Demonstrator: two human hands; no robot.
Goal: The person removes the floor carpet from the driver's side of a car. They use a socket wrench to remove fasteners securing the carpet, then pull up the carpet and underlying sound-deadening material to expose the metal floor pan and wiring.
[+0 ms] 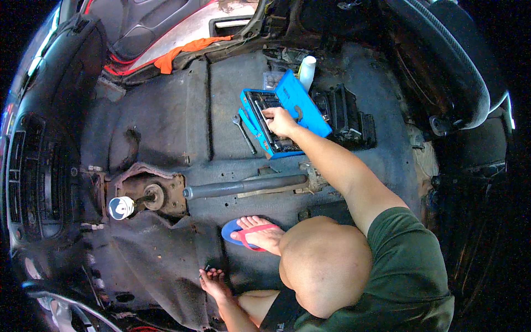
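Right hand extended into blue toolbox, grip unclear; left hand palm-up, pinching small dark object.

1. the person is wearing a dark green shirt, its short sleeve ending on the upper arm.
2. dark shorts are showing, bearing pale print.
3. a blue flip-flop is lying under the foot, its strap showing pinkish red.

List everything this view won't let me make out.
- Head view: what the small dark object in the bare left hand is; too small, partly covered by that hand.
- Head view: what the bare right hand touches inside the open blue toolbox; the hand itself hides it.
- Head view: the rest of the dark, curved steering wheel; the lower edge cuts it off.
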